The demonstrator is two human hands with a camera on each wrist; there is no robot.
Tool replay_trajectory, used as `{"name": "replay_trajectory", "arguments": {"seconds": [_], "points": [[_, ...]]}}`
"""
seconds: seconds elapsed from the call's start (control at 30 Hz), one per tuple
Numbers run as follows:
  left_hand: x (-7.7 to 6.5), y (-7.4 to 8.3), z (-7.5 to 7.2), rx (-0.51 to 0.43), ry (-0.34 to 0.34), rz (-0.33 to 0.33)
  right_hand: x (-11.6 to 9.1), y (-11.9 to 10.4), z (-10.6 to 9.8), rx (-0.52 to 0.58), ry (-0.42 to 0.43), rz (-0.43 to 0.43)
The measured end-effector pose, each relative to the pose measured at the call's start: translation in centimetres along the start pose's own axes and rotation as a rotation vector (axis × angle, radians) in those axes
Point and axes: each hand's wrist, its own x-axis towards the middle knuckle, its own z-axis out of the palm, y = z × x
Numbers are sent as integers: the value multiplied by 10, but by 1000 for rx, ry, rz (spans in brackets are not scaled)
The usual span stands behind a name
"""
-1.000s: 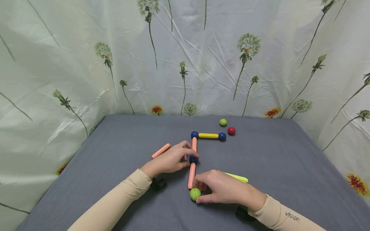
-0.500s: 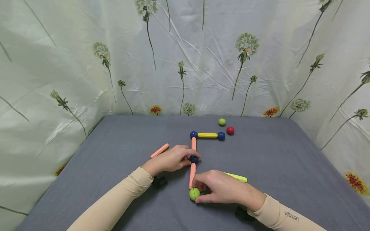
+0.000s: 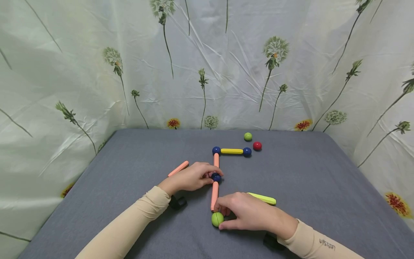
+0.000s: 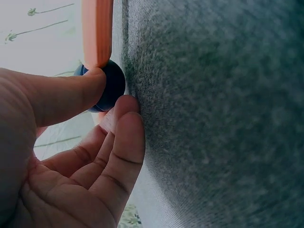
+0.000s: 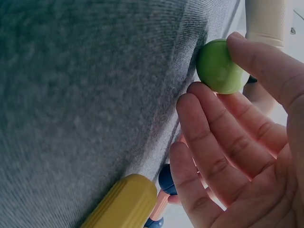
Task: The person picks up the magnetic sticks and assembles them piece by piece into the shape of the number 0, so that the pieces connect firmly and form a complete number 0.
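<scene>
My left hand (image 3: 195,175) pinches a dark blue ball (image 3: 216,177) between thumb and fingers; in the left wrist view its thumb presses on the ball (image 4: 113,85). This ball joins two salmon rods: a far rod (image 3: 216,160) and a near rod (image 3: 215,196). Nearer the camera, my right hand (image 3: 247,212) holds a green ball (image 3: 217,219) by thumb and fingertips at the near rod's free end. Whether ball and rod touch is hard to tell. Thumb and fingers partly cover the green ball (image 5: 218,66) in the right wrist view.
A yellow rod (image 3: 231,151) links two blue balls at the far end. Behind lie a red ball (image 3: 257,145) and a second green ball (image 3: 247,136). A loose salmon rod (image 3: 178,168) lies left; a yellow-green rod (image 3: 262,198) lies beyond my right hand.
My left fingers have drawn in around the blue ball. My right hand and the green ball have shifted slightly toward me since half a second ago.
</scene>
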Motion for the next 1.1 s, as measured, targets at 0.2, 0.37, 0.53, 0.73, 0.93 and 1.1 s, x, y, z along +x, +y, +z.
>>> {"name": "replay_trajectory", "arguments": {"seconds": [0.2,0.37,0.53,0.73,0.93,1.1], "points": [[1,-4,-1,-58,-4,-10,1,-1,2,-25,4,-6],[2,-5,-2,-99,-7,-18,2,-2,3,-43,16,-14],[2,-5,-2,-121,-5,-33,3,-3,4,-53,32,-26],[2,-4,-2,-113,-5,-30,3,-3,4,-60,50,-38],[1,-4,-3,-110,-8,-26,4,-2,4,-44,50,-21],[1,-5,-1,-106,3,-21,5,-2,4,-38,44,-9]]}}
